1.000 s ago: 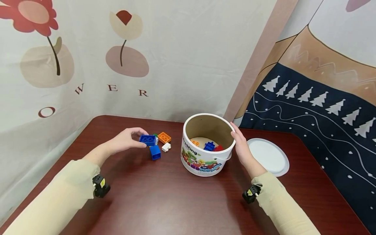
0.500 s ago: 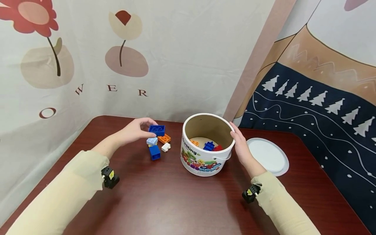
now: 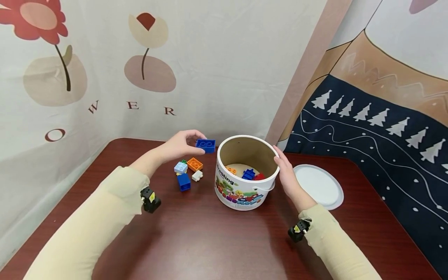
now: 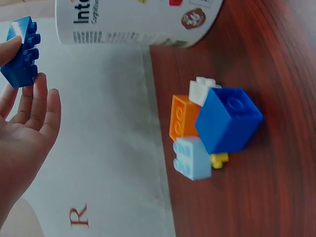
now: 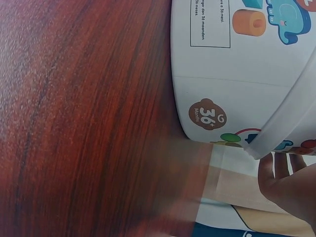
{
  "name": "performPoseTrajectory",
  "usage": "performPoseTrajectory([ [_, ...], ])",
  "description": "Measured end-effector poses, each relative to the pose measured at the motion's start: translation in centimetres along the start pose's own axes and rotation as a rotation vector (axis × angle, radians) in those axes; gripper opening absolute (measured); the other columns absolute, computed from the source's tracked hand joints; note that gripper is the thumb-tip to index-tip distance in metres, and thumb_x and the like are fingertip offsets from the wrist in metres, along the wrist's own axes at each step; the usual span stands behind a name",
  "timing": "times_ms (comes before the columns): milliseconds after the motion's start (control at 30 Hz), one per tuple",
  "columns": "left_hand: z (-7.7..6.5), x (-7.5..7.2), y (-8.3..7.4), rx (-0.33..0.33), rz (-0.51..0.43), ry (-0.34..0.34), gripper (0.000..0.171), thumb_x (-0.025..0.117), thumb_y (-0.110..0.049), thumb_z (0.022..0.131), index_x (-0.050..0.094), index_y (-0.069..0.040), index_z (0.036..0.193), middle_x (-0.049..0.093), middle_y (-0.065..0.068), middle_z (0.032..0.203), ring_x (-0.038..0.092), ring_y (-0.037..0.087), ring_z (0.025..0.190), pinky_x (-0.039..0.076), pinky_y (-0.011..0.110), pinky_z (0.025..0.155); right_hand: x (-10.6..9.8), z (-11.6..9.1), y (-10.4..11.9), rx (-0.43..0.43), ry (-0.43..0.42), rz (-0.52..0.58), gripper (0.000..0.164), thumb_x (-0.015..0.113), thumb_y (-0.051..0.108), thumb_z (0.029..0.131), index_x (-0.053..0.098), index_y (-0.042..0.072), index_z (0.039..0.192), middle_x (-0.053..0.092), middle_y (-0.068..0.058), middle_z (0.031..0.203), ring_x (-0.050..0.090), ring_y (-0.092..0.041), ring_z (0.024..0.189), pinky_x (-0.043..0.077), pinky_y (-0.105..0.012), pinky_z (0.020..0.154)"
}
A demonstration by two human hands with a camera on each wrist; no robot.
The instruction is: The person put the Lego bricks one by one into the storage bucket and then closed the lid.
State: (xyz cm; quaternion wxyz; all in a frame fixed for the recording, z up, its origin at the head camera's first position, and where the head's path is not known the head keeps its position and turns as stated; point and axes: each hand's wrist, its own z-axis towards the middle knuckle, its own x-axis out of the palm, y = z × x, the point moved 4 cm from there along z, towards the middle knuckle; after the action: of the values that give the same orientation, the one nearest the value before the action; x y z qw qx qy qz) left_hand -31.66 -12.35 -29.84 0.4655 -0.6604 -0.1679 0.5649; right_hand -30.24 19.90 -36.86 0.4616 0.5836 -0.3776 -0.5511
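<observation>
My left hand [image 3: 180,146] pinches a blue toy brick [image 3: 205,146] between thumb and fingers, raised just left of the bucket's rim. The left wrist view shows the studs along one side of this brick [image 4: 22,52]. A white printed bucket [image 3: 241,194] stands upright with its top uncovered; orange, blue and red bricks lie on its floor. Against the bucket's right side rests my right hand [image 3: 288,175], fingers extended at the rim. Left of the bucket lie another blue brick [image 3: 184,182], a light blue brick [image 3: 180,167], an orange brick [image 3: 195,164] and a white brick [image 3: 197,175].
A white round lid [image 3: 319,186] lies on the brown table [image 3: 224,241] to the right of the bucket. Behind the table hangs a printed cloth [image 3: 217,77]. The bucket's handle [image 5: 284,116] hangs down its side. A yellow piece [image 4: 219,160] peeks out beside the loose bricks.
My left hand has lifted the blue brick up and to the right, away from the loose bricks toward the bucket. The right hand and bucket have stayed in place.
</observation>
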Motion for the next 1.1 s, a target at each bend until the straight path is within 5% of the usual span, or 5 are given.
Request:
performPoseTrajectory([
  [400, 2.2, 2.5, -3.3, 0.060, -0.114, 0.059, 0.033, 0.067, -0.012, 0.084, 0.057, -0.003, 0.114, 0.059, 0.016, 0.112, 0.055, 0.028, 0.102, 0.049, 0.040, 0.091, -0.1, 0.0, -0.1, -0.002, -0.012, 0.003, 0.050, 0.026, 0.031, 0.102, 0.018, 0.021, 0.151, 0.017, -0.007, 0.157, 0.018, -0.031, 0.143, 0.017, -0.057, 0.114],
  [1100, 3.8, 5.2, -4.7, 0.120, 0.000, 0.095, 0.041, 0.070, -0.017, 0.083, 0.060, -0.006, 0.122, 0.059, 0.013, 0.125, 0.056, 0.028, 0.113, 0.047, 0.041, 0.098, 0.0, 0.1, -0.2, 0.000, -0.012, 0.009, 0.050, 0.026, 0.031, 0.102, 0.019, 0.022, 0.150, 0.017, -0.006, 0.157, 0.018, -0.030, 0.143, 0.017, -0.057, 0.113],
])
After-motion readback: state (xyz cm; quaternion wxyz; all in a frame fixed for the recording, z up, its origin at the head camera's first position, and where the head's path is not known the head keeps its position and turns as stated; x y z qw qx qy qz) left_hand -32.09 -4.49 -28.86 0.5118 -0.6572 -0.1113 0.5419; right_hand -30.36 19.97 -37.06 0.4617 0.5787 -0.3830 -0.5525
